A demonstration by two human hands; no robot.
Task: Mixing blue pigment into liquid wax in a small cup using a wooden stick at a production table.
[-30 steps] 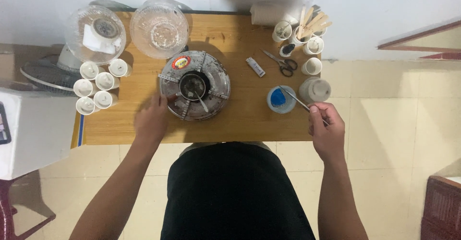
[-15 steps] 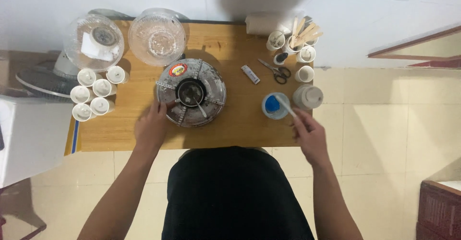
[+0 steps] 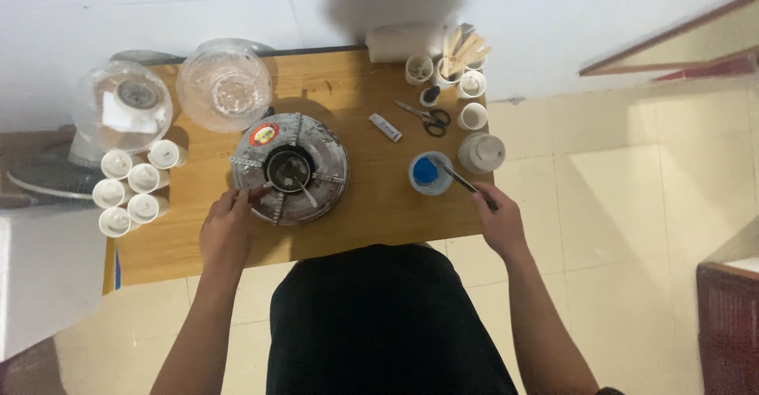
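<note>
A round silver stove (image 3: 316, 151) sits in the middle of the wooden table (image 3: 356, 213), with a small dark pot (image 3: 288, 170) on it and a spoon (image 3: 307, 196) leaning in the pot. My left hand (image 3: 225, 233) grips the pot's handle at the stove's near left edge. My right hand (image 3: 498, 219) holds a thin dark tool (image 3: 462, 181) whose tip reaches into a small bowl with blue contents (image 3: 428, 172).
Two clear glass bowls (image 3: 224, 85) (image 3: 122, 104) stand at the back left, several small white cups (image 3: 130, 189) along the left edge. Scissors (image 3: 425, 117), a small flat packet (image 3: 385, 127), a lidded white jar (image 3: 481, 152), white cups and wooden sticks (image 3: 462, 47) crowd the back right.
My right hand has moved its thin tool toward the blue bowl, tip now in it. My left hand has shifted onto the pot's handle. The view has drifted slightly.
</note>
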